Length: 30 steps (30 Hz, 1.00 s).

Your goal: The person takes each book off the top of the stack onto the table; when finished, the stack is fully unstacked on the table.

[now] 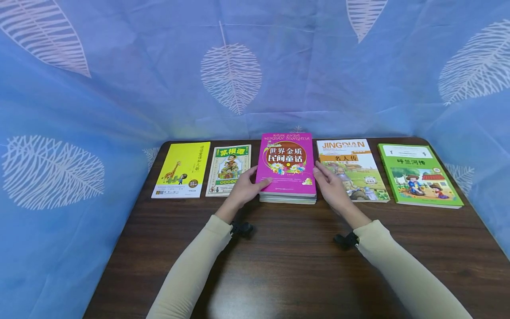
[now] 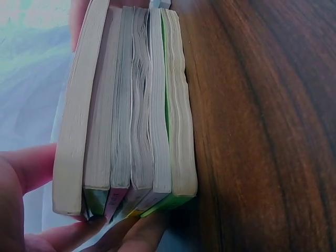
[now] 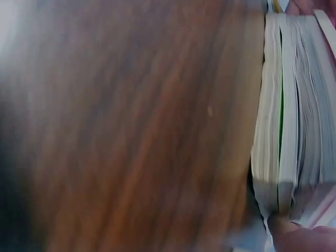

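Note:
A stack of several books stands at the table's back middle, a pink storybook (image 1: 286, 164) on top. Its page edges (image 2: 123, 105) fill the left wrist view, and the top book sits slightly out of line. My left hand (image 1: 247, 186) holds the stack's left side, thumb over the pink cover and fingers along the side below. Against the opposite side, my right hand (image 1: 330, 186) rests its fingers. The right wrist view shows a fingertip (image 3: 296, 236) at the lower books' corner.
Left of the stack lie a yellow book (image 1: 181, 170) and a green-and-cream book (image 1: 229, 168). To its right are a white-topped illustrated book (image 1: 354, 170), partly behind my right hand, and a green book (image 1: 420, 175). A blue leaf-patterned cloth (image 1: 279, 66) hangs behind the dark wooden table (image 1: 287, 266).

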Available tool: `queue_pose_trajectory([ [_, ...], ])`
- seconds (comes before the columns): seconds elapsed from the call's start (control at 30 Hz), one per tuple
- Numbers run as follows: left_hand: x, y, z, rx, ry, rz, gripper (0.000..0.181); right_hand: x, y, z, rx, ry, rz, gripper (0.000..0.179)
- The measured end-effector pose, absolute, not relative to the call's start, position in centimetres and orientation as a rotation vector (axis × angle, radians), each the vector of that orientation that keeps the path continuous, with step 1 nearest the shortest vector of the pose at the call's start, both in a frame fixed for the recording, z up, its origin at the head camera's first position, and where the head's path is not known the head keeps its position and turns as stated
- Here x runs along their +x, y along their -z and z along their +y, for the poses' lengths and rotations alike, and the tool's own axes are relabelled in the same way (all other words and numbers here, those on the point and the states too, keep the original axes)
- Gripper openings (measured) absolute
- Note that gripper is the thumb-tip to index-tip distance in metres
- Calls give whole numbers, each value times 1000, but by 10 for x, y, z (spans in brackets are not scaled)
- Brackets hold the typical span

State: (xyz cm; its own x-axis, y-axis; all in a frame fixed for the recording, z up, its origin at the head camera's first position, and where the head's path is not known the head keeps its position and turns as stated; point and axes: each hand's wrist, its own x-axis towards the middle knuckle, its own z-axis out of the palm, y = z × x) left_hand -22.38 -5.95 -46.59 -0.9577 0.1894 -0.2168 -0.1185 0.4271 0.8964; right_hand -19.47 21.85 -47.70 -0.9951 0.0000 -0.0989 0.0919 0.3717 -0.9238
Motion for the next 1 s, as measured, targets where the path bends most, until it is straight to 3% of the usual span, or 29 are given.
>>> queue_pose_trajectory([
  [0.63, -226, 470, -74, -30, -1665, 2361, 52, -193, 489, 209, 22, 1719, 2434, 62],
  [1.0, -220, 463, -100, 49, -1669, 2357, 52, -195, 484, 215, 58, 1655, 2454, 68],
])
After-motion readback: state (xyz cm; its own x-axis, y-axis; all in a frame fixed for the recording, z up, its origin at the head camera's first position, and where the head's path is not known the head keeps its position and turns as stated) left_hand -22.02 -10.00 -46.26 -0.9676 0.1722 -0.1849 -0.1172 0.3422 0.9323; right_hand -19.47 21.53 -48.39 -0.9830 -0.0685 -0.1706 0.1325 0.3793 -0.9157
